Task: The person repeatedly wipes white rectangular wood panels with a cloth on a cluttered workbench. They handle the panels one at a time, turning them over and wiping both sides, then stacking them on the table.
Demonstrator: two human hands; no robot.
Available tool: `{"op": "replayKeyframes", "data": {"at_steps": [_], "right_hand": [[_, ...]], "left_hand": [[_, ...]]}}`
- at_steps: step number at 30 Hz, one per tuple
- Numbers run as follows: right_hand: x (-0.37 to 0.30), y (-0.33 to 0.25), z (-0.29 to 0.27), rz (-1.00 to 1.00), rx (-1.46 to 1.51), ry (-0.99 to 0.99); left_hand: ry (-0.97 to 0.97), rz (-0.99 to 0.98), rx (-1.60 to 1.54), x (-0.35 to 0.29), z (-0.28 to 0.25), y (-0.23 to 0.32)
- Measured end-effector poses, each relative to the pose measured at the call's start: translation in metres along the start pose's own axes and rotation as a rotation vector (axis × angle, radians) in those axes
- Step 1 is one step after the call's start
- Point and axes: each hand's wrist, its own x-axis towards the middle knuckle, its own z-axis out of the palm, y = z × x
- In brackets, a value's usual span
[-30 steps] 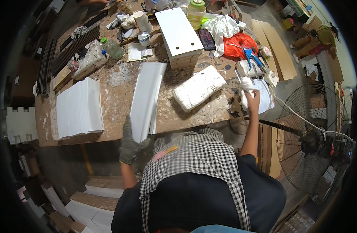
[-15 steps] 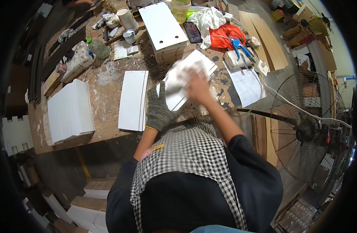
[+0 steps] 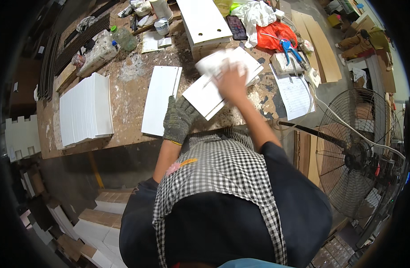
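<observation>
My right hand [image 3: 231, 84], bare and slightly blurred, presses a bunched white cloth [image 3: 210, 63] onto a white panel [image 3: 204, 95]. The panel lies at a slant on the table, with dark lines near its long right edge. My left hand [image 3: 180, 117], in a grey-green knit glove, lies flat by the panel's near left corner with the thumb apart from the fingers. Its fingertips are close to that corner; whether they touch it is hard to see. Left of the glove lies another white panel [image 3: 161, 100] with a dark line along its right side.
A stack of white panels [image 3: 85, 109] stands at the left, and a taller stack [image 3: 205, 20] with two holes in its top panel is behind my right hand. Blue clamp-like pliers [image 3: 289, 48], a paper sheet [image 3: 294, 96] and a phone [image 3: 236, 27] lie rightward. A caged fan [image 3: 354, 154] stands beside the table.
The view has shifted, so the table sits higher in it. My right hand has wiped across the panel with the cloth. My left hand has drawn back from over the panel to its near corner.
</observation>
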Motion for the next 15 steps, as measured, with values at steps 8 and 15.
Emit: {"op": "replayKeyframes", "data": {"at_steps": [8,15], "right_hand": [[-0.087,0.022,-0.063,-0.629,0.819,-0.352],[-0.072,0.001,-0.077,-0.453,0.345,0.074]], "left_hand": [[0.032,0.095,0.447,0.024,-0.011,-0.001],[-0.108,0.197,0.823,0.042,-0.022,-0.001]]}}
